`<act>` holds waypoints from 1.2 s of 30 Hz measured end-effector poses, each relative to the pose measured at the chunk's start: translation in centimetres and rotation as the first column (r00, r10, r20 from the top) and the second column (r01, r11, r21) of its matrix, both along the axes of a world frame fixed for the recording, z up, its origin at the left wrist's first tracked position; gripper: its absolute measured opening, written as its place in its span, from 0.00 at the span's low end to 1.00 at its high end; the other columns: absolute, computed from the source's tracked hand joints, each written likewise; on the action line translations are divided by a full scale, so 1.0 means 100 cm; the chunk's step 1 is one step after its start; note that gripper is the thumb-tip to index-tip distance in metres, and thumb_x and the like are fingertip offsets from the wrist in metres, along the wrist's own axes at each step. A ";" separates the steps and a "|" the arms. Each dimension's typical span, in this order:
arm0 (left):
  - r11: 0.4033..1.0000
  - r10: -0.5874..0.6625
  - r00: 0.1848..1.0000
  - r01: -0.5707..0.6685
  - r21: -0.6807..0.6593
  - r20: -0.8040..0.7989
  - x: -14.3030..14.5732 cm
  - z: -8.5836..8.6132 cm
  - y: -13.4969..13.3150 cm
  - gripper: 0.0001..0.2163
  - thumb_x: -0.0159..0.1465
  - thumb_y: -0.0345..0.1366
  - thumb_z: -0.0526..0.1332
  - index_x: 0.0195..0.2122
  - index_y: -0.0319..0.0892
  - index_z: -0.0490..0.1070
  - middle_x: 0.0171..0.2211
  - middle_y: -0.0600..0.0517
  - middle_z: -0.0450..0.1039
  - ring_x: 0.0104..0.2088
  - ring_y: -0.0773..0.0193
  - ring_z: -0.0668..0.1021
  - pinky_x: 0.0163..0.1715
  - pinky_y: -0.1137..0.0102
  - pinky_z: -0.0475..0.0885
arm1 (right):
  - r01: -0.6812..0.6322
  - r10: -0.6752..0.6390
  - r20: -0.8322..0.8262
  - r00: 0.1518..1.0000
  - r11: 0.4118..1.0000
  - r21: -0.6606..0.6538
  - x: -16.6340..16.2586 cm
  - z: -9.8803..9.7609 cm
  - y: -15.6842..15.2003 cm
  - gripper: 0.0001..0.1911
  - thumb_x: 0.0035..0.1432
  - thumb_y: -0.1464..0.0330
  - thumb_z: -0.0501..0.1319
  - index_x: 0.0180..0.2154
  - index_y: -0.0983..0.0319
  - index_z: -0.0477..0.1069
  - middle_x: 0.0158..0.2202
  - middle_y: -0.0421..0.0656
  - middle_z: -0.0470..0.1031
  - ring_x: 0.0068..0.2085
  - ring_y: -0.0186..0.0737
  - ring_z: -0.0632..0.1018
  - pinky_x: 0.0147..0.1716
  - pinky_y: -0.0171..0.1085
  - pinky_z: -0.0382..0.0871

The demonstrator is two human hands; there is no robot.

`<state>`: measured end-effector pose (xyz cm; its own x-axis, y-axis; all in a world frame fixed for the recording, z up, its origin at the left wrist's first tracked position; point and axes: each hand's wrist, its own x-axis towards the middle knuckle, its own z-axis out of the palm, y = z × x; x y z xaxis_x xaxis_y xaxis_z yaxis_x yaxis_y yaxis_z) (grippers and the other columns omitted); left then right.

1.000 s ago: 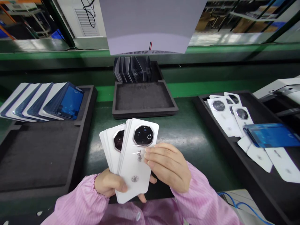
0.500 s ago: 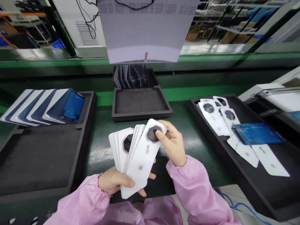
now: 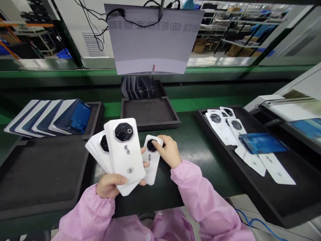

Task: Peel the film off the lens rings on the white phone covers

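My left hand (image 3: 110,184) is closed around a fanned stack of white phone back covers (image 3: 129,152). The front cover faces me and has a black octagonal camera panel near its top, with small dark markings lower down. To the right of the stack, my right hand (image 3: 171,152) pinches a single white phone back cover (image 3: 151,169) at its camera panel, thumb on the front. That cover's left edge is near the fingertips of my left hand; whether it touches them I cannot tell.
At left, a black foam tray (image 3: 50,170) bears a row of white and blue panels (image 3: 50,117). Behind my hands, another tray (image 3: 150,112) has dark panels (image 3: 137,87). The right tray (image 3: 283,201) carries loose white covers (image 3: 220,129) and blue panels (image 3: 263,142). A monitor (image 3: 152,43) hangs ahead.
My right hand has moved one cover off the front of the stack, down and to the right. The stack in my left hand has shifted left and turned to face me.
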<state>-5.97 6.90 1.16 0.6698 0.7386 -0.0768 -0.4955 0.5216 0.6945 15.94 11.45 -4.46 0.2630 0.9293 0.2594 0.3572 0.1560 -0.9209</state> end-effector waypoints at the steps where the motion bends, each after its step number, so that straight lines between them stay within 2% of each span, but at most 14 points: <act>1: 1.000 -0.029 1.000 0.029 -0.008 -0.004 0.001 -0.002 -0.001 0.34 0.47 0.25 0.61 0.59 0.40 0.60 0.51 0.40 0.71 0.42 0.45 0.77 0.38 0.55 0.73 | -0.005 0.005 0.053 0.999 1.000 -0.008 -0.006 -0.001 -0.001 0.08 0.44 0.65 0.67 0.28 0.61 0.74 0.31 0.45 0.74 0.39 0.48 0.72 0.44 0.48 0.64; 3: 0.996 -0.084 0.996 0.084 -0.010 -0.018 0.005 -0.005 -0.003 0.34 0.47 0.26 0.61 0.59 0.39 0.61 0.51 0.39 0.70 0.40 0.47 0.78 0.38 0.56 0.74 | 0.019 -0.022 0.171 0.985 1.000 0.021 -0.010 0.000 -0.002 0.09 0.44 0.66 0.67 0.32 0.61 0.74 0.40 0.49 0.72 0.47 0.54 0.68 0.50 0.54 0.58; 5: 0.990 -0.141 0.989 0.141 -0.016 -0.053 0.008 -0.008 -0.005 0.33 0.47 0.26 0.62 0.57 0.40 0.63 0.50 0.41 0.72 0.39 0.49 0.78 0.38 0.57 0.74 | 0.027 -0.054 0.223 0.973 0.992 0.123 -0.008 0.005 -0.005 0.12 0.49 0.67 0.64 0.38 0.61 0.73 0.46 0.50 0.68 0.51 0.53 0.66 0.51 0.55 0.58; 10: 0.965 -0.262 0.943 0.251 -0.080 -0.204 0.011 -0.016 -0.008 0.31 0.48 0.25 0.63 0.56 0.44 0.65 0.47 0.43 0.74 0.40 0.52 0.78 0.37 0.61 0.75 | -0.054 0.080 -0.056 0.995 0.932 0.359 0.000 0.027 -0.019 0.07 0.55 0.69 0.62 0.38 0.59 0.70 0.44 0.46 0.67 0.47 0.43 0.71 0.45 0.45 0.68; 12: 0.956 -0.292 0.917 0.278 -0.088 -0.272 0.011 -0.019 -0.009 0.31 0.49 0.26 0.64 0.56 0.47 0.65 0.53 0.43 0.70 0.41 0.53 0.78 0.38 0.60 0.74 | -0.107 0.134 -0.054 0.990 0.931 0.349 0.000 0.032 -0.023 0.07 0.53 0.70 0.64 0.37 0.58 0.71 0.43 0.45 0.68 0.48 0.43 0.71 0.48 0.46 0.66; 16: 0.960 -0.277 0.904 0.279 -0.042 -0.325 0.011 -0.023 -0.009 0.29 0.50 0.26 0.64 0.55 0.49 0.65 0.62 0.45 0.57 0.53 0.46 0.69 0.40 0.59 0.74 | -0.189 0.223 -0.128 0.966 0.953 0.235 0.001 0.036 -0.025 0.07 0.51 0.71 0.66 0.34 0.58 0.72 0.42 0.44 0.68 0.46 0.42 0.71 0.49 0.47 0.65; 21: 0.930 -0.341 0.849 0.366 -0.016 -0.403 0.006 -0.026 -0.008 0.30 0.52 0.27 0.64 0.57 0.49 0.63 0.53 0.44 0.68 0.40 0.56 0.77 0.42 0.60 0.72 | -0.226 0.272 -0.255 0.928 0.954 0.196 0.006 0.040 -0.025 0.08 0.48 0.71 0.67 0.32 0.59 0.72 0.38 0.42 0.69 0.44 0.41 0.72 0.46 0.43 0.67; 24: 0.928 -0.344 0.855 0.373 -0.001 -0.387 0.005 -0.027 -0.007 0.30 0.54 0.27 0.63 0.58 0.51 0.61 0.50 0.45 0.71 0.40 0.56 0.77 0.41 0.60 0.72 | -0.282 0.318 -0.271 0.909 0.945 0.164 0.009 0.042 -0.026 0.06 0.49 0.71 0.67 0.30 0.59 0.71 0.38 0.42 0.69 0.43 0.41 0.73 0.45 0.43 0.68; 26: 0.934 -0.334 0.875 0.356 -0.002 -0.349 0.005 -0.028 -0.007 0.31 0.53 0.26 0.63 0.59 0.51 0.61 0.50 0.45 0.71 0.43 0.54 0.76 0.41 0.60 0.72 | -0.280 0.312 -0.205 0.928 0.945 0.168 0.009 0.044 -0.027 0.05 0.50 0.70 0.66 0.28 0.60 0.69 0.39 0.43 0.69 0.44 0.42 0.73 0.45 0.44 0.69; 28: 0.936 -0.345 0.884 0.348 -0.050 -0.316 0.006 -0.027 -0.007 0.32 0.52 0.26 0.63 0.59 0.49 0.60 0.49 0.44 0.72 0.42 0.53 0.77 0.40 0.60 0.72 | -0.195 0.204 -0.007 0.979 0.941 0.278 0.006 0.044 -0.030 0.05 0.51 0.72 0.65 0.27 0.59 0.69 0.37 0.43 0.71 0.46 0.45 0.73 0.45 0.47 0.68; 30: 0.931 -0.365 0.895 0.347 -0.116 -0.256 0.006 -0.026 -0.007 0.33 0.49 0.25 0.63 0.58 0.45 0.62 0.49 0.42 0.73 0.37 0.54 0.79 0.37 0.62 0.73 | -0.158 0.042 0.246 0.968 0.867 0.472 0.001 0.043 -0.034 0.07 0.52 0.74 0.64 0.28 0.57 0.69 0.34 0.41 0.73 0.46 0.46 0.73 0.45 0.49 0.67; 31: 0.928 -0.368 0.904 0.343 -0.142 -0.218 0.007 -0.024 -0.007 0.32 0.48 0.25 0.63 0.57 0.43 0.64 0.48 0.41 0.74 0.35 0.54 0.80 0.36 0.62 0.73 | -0.198 -0.004 0.345 0.938 0.813 0.548 -0.001 0.042 -0.037 0.08 0.52 0.75 0.63 0.29 0.56 0.69 0.33 0.40 0.75 0.46 0.46 0.74 0.45 0.50 0.67; 33: 0.928 -0.357 0.921 0.332 -0.169 -0.154 0.008 -0.020 -0.007 0.29 0.45 0.26 0.62 0.52 0.40 0.69 0.46 0.41 0.75 0.33 0.54 0.80 0.35 0.63 0.74 | -0.364 0.032 0.488 0.872 0.708 0.605 -0.004 0.041 -0.042 0.08 0.55 0.76 0.60 0.32 0.56 0.70 0.33 0.39 0.77 0.45 0.44 0.76 0.46 0.49 0.68; 36: 0.938 -0.331 0.936 0.313 -0.150 -0.120 0.010 -0.014 -0.007 0.22 0.43 0.26 0.61 0.43 0.34 0.74 0.37 0.42 0.78 0.32 0.54 0.80 0.32 0.66 0.74 | -0.571 0.182 0.588 0.788 0.574 0.587 -0.005 0.044 -0.048 0.07 0.58 0.75 0.56 0.37 0.62 0.70 0.36 0.45 0.79 0.47 0.44 0.77 0.46 0.46 0.72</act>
<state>-4.99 6.24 -0.20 0.8453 0.4633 -0.2664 -0.1881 0.7245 0.6631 15.46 6.66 -0.01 -0.3834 0.3746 0.8442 0.4049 0.8897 -0.2109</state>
